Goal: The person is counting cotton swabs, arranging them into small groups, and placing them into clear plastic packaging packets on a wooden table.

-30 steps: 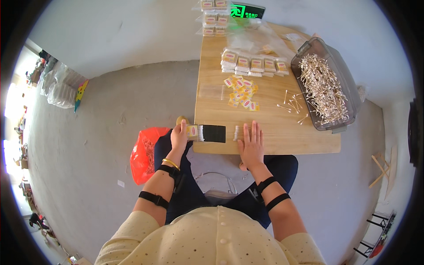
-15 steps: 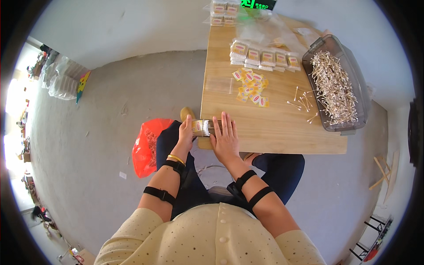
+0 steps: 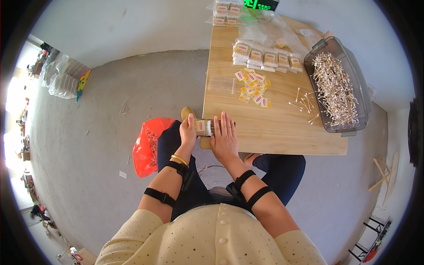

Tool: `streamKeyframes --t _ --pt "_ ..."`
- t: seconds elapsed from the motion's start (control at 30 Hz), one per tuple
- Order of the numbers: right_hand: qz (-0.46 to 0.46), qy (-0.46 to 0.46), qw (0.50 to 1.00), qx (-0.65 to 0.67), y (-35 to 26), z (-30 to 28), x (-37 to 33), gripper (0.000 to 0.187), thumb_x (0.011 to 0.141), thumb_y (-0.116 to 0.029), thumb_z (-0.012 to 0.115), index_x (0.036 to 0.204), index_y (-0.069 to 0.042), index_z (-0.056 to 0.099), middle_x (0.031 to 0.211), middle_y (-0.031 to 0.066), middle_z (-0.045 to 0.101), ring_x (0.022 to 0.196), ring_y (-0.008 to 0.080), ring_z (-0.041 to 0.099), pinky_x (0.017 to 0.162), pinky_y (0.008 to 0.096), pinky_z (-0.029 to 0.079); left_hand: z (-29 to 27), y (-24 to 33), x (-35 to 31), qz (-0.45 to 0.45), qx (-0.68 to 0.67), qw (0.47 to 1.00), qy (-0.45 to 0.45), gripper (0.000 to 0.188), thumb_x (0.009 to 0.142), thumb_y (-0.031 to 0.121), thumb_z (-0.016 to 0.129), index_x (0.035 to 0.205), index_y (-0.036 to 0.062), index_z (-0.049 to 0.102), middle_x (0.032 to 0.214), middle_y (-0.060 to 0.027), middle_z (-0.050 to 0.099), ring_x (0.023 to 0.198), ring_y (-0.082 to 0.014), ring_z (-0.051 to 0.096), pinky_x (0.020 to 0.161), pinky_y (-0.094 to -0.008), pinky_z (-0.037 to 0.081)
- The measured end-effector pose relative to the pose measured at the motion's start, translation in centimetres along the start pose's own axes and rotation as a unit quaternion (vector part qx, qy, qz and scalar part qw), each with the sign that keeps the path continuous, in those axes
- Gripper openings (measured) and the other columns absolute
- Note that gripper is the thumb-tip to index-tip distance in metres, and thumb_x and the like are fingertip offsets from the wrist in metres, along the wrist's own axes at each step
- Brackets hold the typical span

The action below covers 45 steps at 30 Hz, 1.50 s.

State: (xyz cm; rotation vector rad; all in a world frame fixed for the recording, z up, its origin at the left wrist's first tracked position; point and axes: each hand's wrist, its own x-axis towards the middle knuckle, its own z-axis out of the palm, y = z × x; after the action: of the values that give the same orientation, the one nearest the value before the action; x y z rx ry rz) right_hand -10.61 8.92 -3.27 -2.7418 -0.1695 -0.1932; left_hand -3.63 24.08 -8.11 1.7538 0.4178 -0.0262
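My left hand (image 3: 188,131) is closed on the left end of a small clear packet of cotton swabs (image 3: 202,126), which has a yellow-and-white card in it. The packet lies at the left front corner of the table. White swab tips show in a band beside the card, with dark sticks to their right. My right hand (image 3: 225,139) lies flat over these sticks, its fingers stretched out and its thumb apart. The fingers hide part of the swabs. Farther back on the table are a loose pile of yellow-and-white cards (image 3: 255,85) and a clear flat bag (image 3: 221,85).
Filled swab packets (image 3: 270,58) stand in a row behind the cards. A grey bin (image 3: 363,99) heaped with loose cotton swabs (image 3: 334,88) stands on the table's right; a few swabs lie beside it. On the floor, a red bag (image 3: 142,150) sits by my left leg.
The view has shifted slightly. Dark stick ends now show past the right side of my right hand. Both hands stay at the packet in nearly the same pose.
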Motion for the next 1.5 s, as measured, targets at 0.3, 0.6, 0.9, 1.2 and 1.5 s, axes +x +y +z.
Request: streamKeyframes --t 0.3,0.6,0.9,1.2,1.5 --pt "0.000 -0.029 0.999 -0.014 -1.0 0.6 0.2 0.079 0.096 -0.031 0.055 0.158 0.006 0.024 0.166 0.0272 0.019 0.156 0.0392 0.017 0.127 0.0508 0.016 -0.2 1.9 -0.7 0.064 0.165 0.984 0.029 0.057 0.108 0.048 0.044 0.091 -0.0018 0.066 0.080 -0.0227 0.067 0.077 -0.0401 0.065 0.072 -0.0472 0.049" --pt "0.019 -0.039 0.999 0.004 1.9 -1.9 -1.1 0.097 0.094 -0.051 0.063 0.159 0.008 0.019 0.167 0.0255 0.018 0.157 0.0378 0.014 0.127 0.0519 0.013 -3.2 2.5 -0.2 -0.020 0.181 0.983 -0.025 0.071 0.103 0.064 0.038 0.098 0.0014 0.070 0.089 -0.0219 0.072 0.089 -0.0409 0.070 0.077 -0.0507 0.050" --pt "-0.028 -0.043 0.999 -0.019 0.6 -2.5 -0.2 0.095 0.093 -0.055 0.062 0.158 0.003 0.027 0.167 0.0227 0.021 0.157 0.0361 0.017 0.126 0.0544 0.015 -3.1 1.2 0.2 0.019 0.214 0.974 -0.074 0.065 0.098 0.061 0.058 0.078 -0.0011 0.058 0.065 -0.0154 0.057 0.060 -0.0276 0.055 0.060 -0.0406 0.044" --pt "-0.006 -0.079 0.997 -0.022 1.7 -2.1 -0.5 0.097 0.094 -0.059 0.060 0.160 0.001 0.023 0.168 0.0221 0.018 0.157 0.0363 0.015 0.126 0.0543 0.014 -2.8 1.2 0.1 -0.006 0.049 0.992 -0.117 0.062 0.103 0.056 0.055 0.076 -0.0006 0.057 0.060 -0.0088 0.054 0.051 -0.0165 0.054 0.053 -0.0362 0.044" --pt "-0.017 -0.094 0.992 -0.080 2.7 -1.7 -0.1 0.101 0.094 -0.063 0.056 0.161 0.003 0.018 0.170 0.0196 0.016 0.158 0.0347 0.014 0.127 0.0537 0.011 -3.9 -0.6 1.5 0.057 0.136 0.986 -0.082 0.054 0.108 0.044 0.050 0.084 -0.0035 0.060 0.064 -0.0159 0.055 0.058 -0.0268 0.059 0.059 -0.0419 0.046"
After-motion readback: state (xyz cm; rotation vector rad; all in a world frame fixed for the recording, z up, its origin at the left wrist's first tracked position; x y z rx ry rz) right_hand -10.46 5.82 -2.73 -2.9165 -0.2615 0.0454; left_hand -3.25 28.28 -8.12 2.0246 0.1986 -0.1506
